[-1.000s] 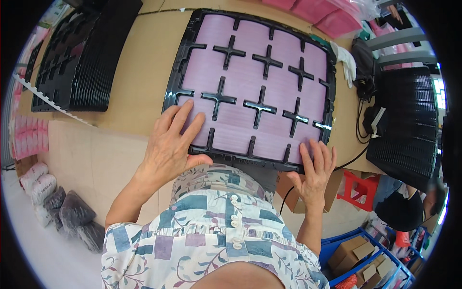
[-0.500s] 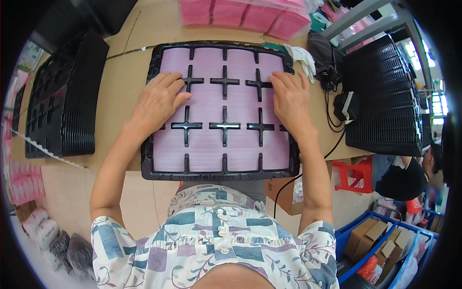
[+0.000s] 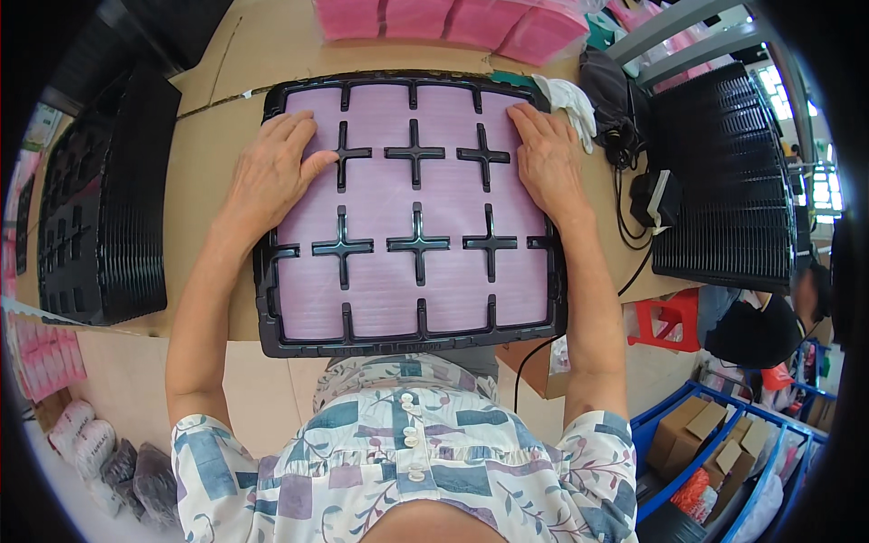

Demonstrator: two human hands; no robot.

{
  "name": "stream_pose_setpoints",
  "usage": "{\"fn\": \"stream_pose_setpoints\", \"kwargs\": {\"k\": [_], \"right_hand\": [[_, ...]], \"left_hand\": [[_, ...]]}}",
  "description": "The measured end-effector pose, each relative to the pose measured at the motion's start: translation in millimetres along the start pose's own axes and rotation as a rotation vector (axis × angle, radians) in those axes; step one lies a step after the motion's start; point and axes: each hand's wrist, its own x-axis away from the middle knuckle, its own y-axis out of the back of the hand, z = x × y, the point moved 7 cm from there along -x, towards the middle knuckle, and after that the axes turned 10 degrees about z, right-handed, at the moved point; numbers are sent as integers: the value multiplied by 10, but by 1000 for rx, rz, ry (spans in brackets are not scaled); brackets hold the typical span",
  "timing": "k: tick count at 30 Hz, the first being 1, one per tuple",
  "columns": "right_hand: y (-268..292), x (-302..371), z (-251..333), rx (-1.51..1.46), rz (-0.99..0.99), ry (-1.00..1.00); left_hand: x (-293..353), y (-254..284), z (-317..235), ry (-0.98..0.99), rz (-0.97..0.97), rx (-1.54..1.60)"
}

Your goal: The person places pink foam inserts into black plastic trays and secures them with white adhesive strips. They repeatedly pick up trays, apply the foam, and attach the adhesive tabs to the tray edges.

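Observation:
A black plastic tray lies in front of me, its near edge reaching over the table's front edge. Pale pink sheet material covers its inside, with black cross-shaped dividers showing between the pink areas. My left hand rests on the tray's left side, fingers stretched over the pink and thumb reaching toward a divider. On the far right side lies my right hand, its fingers extended and touching the pink near the rim. Both hands look open. Whether anything lies beneath the pink is hidden.
Stacked black trays stand at the left, and another tall stack at the right. Pink packs sit at the back. A white glove and a black cable lie right of the tray. Below right is a red stool.
Both hands have slid a little toward the tray's far side, fingers still on the pink. The tray appears slightly larger and nearer me; the whole view has shifted somewhat.

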Motion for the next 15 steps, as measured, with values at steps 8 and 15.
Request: {"fn": "stream_pose_setpoints", "kwargs": {"k": [8, 15], "right_hand": [[-7, -33, -213, -206, -69, -126], [155, 128, -585, -530, -285, -304]], "left_hand": [[-41, -63, -29, -7, 12, 16], [-117, -61, -28, 67, 119, -38]]}}
